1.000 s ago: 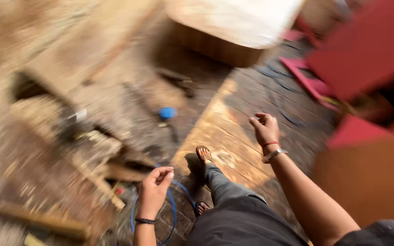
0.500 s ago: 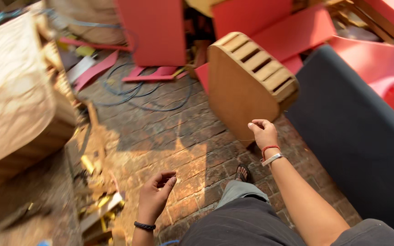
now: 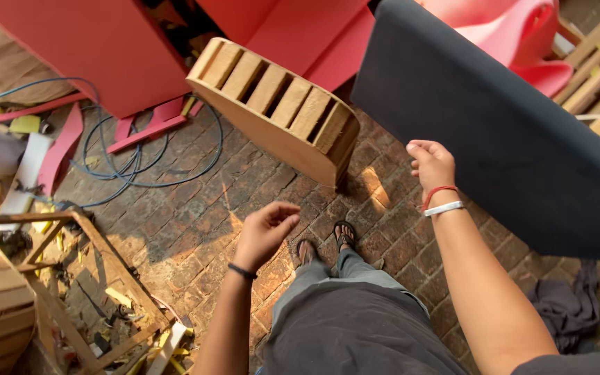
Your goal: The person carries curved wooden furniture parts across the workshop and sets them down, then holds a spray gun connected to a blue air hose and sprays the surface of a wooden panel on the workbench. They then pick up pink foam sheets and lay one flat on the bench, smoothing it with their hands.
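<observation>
Blue cable (image 3: 133, 167) — red panels (image 3: 98, 48); scrap wood (image 3: 71, 292)

Slatted frame (image 3: 279, 104): bare wood, matt, rough-sawn slats, smoother tan side panel. Dark panel (image 3: 508, 139): cloth-covered, matt, fine weave. Red boards (image 3: 98, 48): painted, smooth, dull sheen. Pink foam pieces (image 3: 522, 35): soft-looking, matt. Floor (image 3: 196, 208): brick paving, rough, dusty. Blue cable (image 3: 147, 163): smooth plastic sheath. Open wooden frame (image 3: 98, 278): raw timber, splintery. Rag (image 3: 567, 305): crumpled dark cloth. Trousers (image 3: 355, 326): grey matt fabric.

A curved, slatted light-wood frame (image 3: 276, 104) lies tilted on the brick floor (image 3: 196, 215), beside a dark grey upholstered panel (image 3: 501, 139).
</observation>
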